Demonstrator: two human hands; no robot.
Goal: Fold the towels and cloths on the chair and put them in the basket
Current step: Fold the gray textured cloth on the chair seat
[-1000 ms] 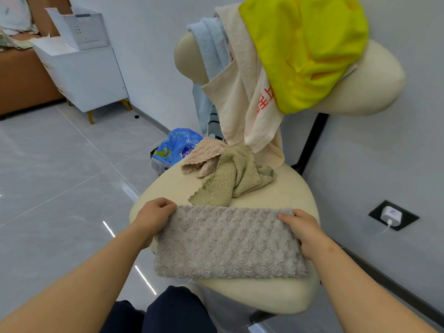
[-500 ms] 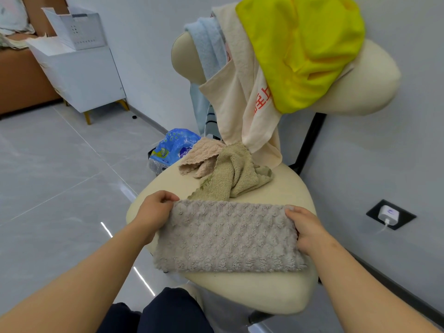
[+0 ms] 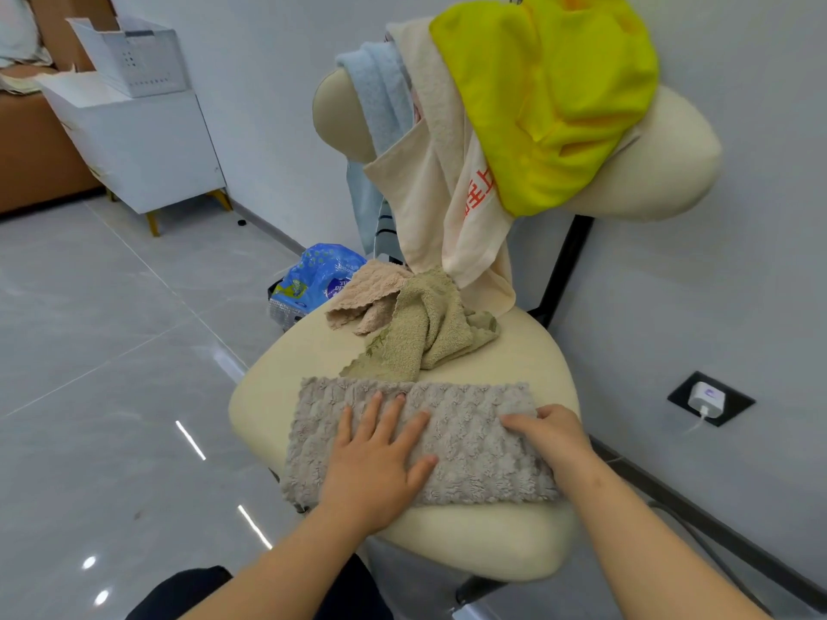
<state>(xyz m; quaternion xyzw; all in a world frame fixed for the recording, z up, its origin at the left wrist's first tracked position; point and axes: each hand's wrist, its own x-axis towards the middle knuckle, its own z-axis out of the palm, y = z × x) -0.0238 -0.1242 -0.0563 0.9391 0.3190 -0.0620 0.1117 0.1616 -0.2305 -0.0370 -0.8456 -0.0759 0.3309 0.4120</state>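
Note:
A grey bobbled cloth (image 3: 474, 449), folded into a long strip, lies across the front of the cream chair seat (image 3: 532, 355). My left hand (image 3: 380, 458) rests flat on its middle, fingers spread. My right hand (image 3: 552, 434) grips the strip's right end. Behind it lie a crumpled olive cloth (image 3: 425, 333) and a pink-beige cloth (image 3: 367, 293). Over the chair back hang a yellow cloth (image 3: 550, 91), a cream towel with red print (image 3: 447, 181) and a light blue towel (image 3: 380, 91). A white perforated basket (image 3: 134, 55) stands on a cabinet at the far left.
The white cabinet (image 3: 143, 145) stands against the wall beside a brown sofa (image 3: 31, 149). A blue plastic bag (image 3: 317, 275) sits in a dark container on the floor behind the seat. A white charger (image 3: 707, 396) is plugged into a low wall socket at the right.
My left hand has let go of the grey cloth's left end and moved right to lie flat on its middle. My right hand still holds the right end.

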